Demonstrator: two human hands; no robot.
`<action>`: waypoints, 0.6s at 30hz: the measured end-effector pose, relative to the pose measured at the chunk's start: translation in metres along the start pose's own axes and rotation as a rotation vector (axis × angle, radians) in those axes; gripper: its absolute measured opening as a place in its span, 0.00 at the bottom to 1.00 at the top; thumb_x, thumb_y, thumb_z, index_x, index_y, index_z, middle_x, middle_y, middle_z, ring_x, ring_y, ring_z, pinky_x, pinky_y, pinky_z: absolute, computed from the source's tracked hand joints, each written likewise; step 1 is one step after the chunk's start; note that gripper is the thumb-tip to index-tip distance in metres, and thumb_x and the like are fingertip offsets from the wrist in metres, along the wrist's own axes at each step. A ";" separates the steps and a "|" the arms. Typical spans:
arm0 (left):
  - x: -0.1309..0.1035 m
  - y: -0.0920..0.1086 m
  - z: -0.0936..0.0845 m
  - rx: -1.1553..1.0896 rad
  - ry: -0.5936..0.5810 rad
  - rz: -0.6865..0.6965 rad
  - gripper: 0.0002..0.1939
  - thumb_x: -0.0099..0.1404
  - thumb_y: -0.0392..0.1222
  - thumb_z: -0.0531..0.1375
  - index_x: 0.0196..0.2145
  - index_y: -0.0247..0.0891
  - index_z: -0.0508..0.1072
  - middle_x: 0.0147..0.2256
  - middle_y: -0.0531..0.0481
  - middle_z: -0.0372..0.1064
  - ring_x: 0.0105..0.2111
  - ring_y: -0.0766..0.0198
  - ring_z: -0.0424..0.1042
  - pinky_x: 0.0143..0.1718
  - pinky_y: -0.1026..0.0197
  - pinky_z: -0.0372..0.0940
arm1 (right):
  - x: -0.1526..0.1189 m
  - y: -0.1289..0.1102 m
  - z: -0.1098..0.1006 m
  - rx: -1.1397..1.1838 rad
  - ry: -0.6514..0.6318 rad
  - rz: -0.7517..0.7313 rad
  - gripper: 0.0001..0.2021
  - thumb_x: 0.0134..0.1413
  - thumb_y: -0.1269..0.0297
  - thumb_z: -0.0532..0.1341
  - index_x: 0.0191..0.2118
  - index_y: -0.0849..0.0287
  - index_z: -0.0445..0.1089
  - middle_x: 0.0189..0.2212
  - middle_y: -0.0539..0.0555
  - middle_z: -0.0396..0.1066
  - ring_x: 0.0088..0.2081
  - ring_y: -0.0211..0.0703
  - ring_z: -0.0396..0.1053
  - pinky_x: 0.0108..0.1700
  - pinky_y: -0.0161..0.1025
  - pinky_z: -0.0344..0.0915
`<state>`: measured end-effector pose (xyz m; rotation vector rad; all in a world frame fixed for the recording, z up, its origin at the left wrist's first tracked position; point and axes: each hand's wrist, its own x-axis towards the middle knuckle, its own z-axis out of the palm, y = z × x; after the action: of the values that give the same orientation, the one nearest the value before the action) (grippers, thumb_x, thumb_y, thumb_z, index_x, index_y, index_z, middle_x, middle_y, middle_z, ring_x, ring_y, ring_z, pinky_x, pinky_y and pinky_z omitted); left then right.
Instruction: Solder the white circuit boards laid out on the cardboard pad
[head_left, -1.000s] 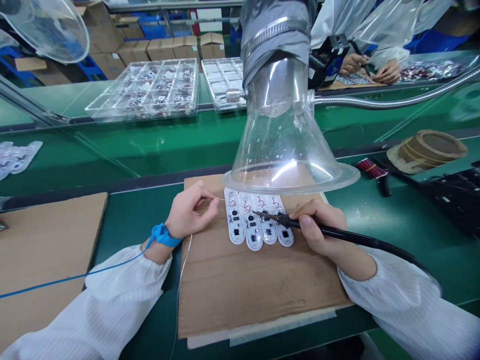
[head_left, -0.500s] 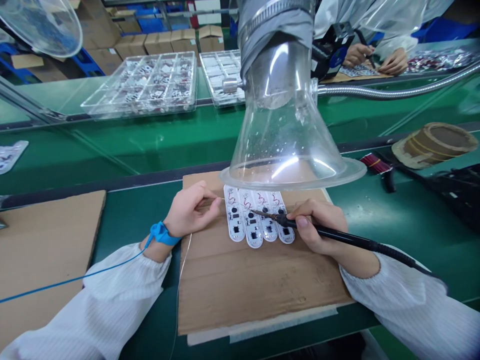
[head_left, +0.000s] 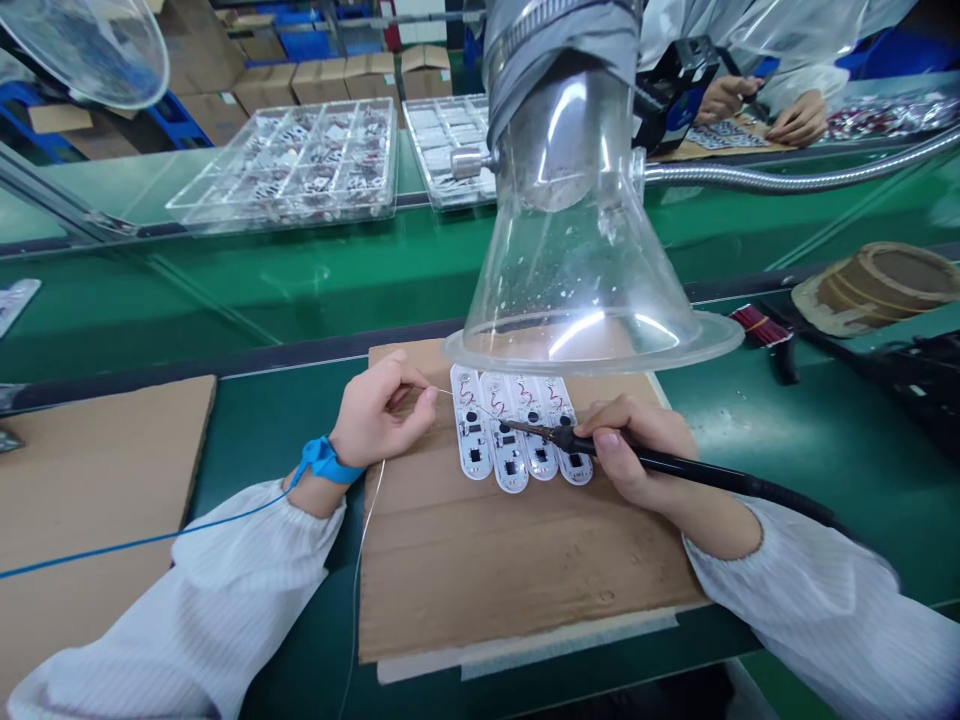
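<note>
And here's your left hand (head_left: pixel 382 405), thumb and forefinger pinched nearly closed on a thin, silvery wire (head_left: pixel 373 510), which trails down past your wrist on one side and reaches out over the white boards on the other. Around that wrist sits a bright blue band with a cord (head_left: pixel 330 462).

Over to your right hand (head_left: pixel 641 445): fingers curled snugly round a slim black soldering iron with a pointed metal tip (head_left: pixel 675 464), thumb pressed along its grip, the cable sweeping away over your white sleeve (head_left: pixel 832 590).

Centre stage, four white, round-ended circuit boards with black chips and little red wires (head_left: pixel 512 448) lie side by side on a flat brown cardboard sheet (head_left: pixel 525 570). The tip is at the second board from your left, about midway along, and the wire's free end comes right up beside it; whether those two touch, you can't tell from here.

Above the boards' far ends hangs a clear, funnel-shaped plastic hood (head_left: pixel 577 270). Off to your right, a bundle of dark red wires (head_left: pixel 759 325) lies on the green tabletop (head_left: pixel 750 420), near a squat, brown, round block (head_left: pixel 870 290).
</note>
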<state>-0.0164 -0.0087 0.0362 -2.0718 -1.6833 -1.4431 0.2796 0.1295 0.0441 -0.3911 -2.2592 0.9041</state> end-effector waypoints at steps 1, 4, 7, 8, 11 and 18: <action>0.000 0.000 0.000 0.003 -0.003 0.001 0.07 0.65 0.31 0.63 0.34 0.38 0.67 0.24 0.61 0.54 0.22 0.72 0.54 0.25 0.66 0.52 | 0.001 -0.001 0.001 -0.020 0.000 -0.013 0.08 0.70 0.61 0.59 0.38 0.53 0.71 0.29 0.50 0.78 0.28 0.39 0.75 0.30 0.38 0.68; -0.001 -0.001 0.000 -0.003 -0.022 -0.004 0.07 0.66 0.31 0.62 0.34 0.38 0.68 0.24 0.61 0.53 0.22 0.73 0.54 0.25 0.66 0.51 | 0.004 -0.003 0.002 -0.055 0.010 -0.035 0.07 0.70 0.63 0.58 0.38 0.53 0.70 0.28 0.49 0.78 0.27 0.37 0.75 0.28 0.35 0.67; -0.001 -0.001 0.000 -0.005 -0.036 0.009 0.07 0.67 0.31 0.62 0.34 0.38 0.67 0.23 0.61 0.53 0.22 0.73 0.54 0.24 0.67 0.51 | 0.007 -0.003 0.003 -0.076 0.002 -0.054 0.06 0.69 0.65 0.58 0.37 0.53 0.69 0.28 0.48 0.78 0.27 0.37 0.76 0.28 0.34 0.67; -0.001 -0.001 0.000 0.001 -0.040 0.014 0.07 0.67 0.31 0.62 0.34 0.38 0.67 0.23 0.61 0.53 0.22 0.73 0.54 0.24 0.67 0.50 | 0.008 -0.004 0.003 -0.084 -0.003 -0.060 0.07 0.69 0.65 0.58 0.37 0.53 0.69 0.28 0.48 0.78 0.27 0.37 0.76 0.28 0.34 0.67; -0.001 -0.001 0.000 0.012 -0.058 0.030 0.07 0.67 0.31 0.63 0.34 0.37 0.67 0.24 0.61 0.54 0.22 0.74 0.54 0.23 0.68 0.49 | 0.009 -0.005 0.002 -0.110 -0.014 -0.079 0.07 0.69 0.66 0.57 0.36 0.54 0.68 0.27 0.48 0.78 0.26 0.36 0.76 0.28 0.33 0.67; 0.000 0.000 0.002 0.002 -0.064 0.052 0.06 0.67 0.30 0.62 0.35 0.38 0.68 0.23 0.61 0.53 0.22 0.73 0.54 0.23 0.68 0.49 | 0.009 -0.010 -0.001 -0.153 -0.063 -0.049 0.09 0.69 0.66 0.57 0.34 0.56 0.67 0.29 0.51 0.79 0.27 0.37 0.76 0.28 0.34 0.66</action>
<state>-0.0152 -0.0078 0.0349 -2.1663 -1.6385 -1.3742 0.2735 0.1276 0.0555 -0.3784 -2.3935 0.7305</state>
